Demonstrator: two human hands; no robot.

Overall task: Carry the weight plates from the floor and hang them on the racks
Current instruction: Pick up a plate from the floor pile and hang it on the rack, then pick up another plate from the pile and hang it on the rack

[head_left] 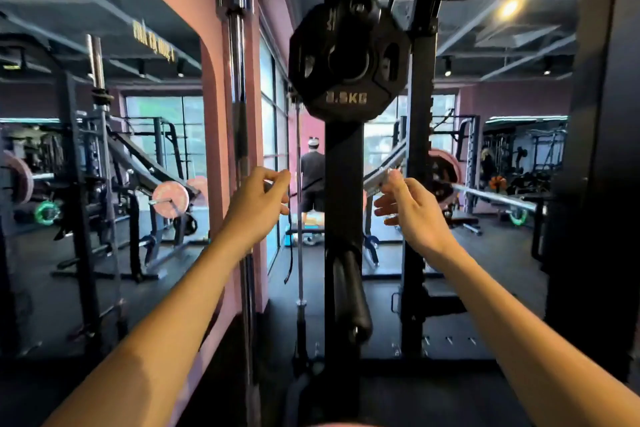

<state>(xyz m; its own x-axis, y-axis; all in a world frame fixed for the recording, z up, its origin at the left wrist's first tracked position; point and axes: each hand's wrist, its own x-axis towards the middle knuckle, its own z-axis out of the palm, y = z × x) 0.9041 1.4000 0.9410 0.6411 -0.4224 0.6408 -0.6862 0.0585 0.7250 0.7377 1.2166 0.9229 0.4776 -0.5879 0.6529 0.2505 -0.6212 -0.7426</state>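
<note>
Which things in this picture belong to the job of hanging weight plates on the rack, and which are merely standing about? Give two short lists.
Part of the job:
black plate, hung on the rack
rack post
empty peg lower on the post
left hand and right hand, both holding nothing

Standing about:
upright barbell
loaded barbell
pink plates
person beyond

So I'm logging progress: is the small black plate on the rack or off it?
On. The black plate hangs on the rack upright, with both hands below it holding nothing.
</note>
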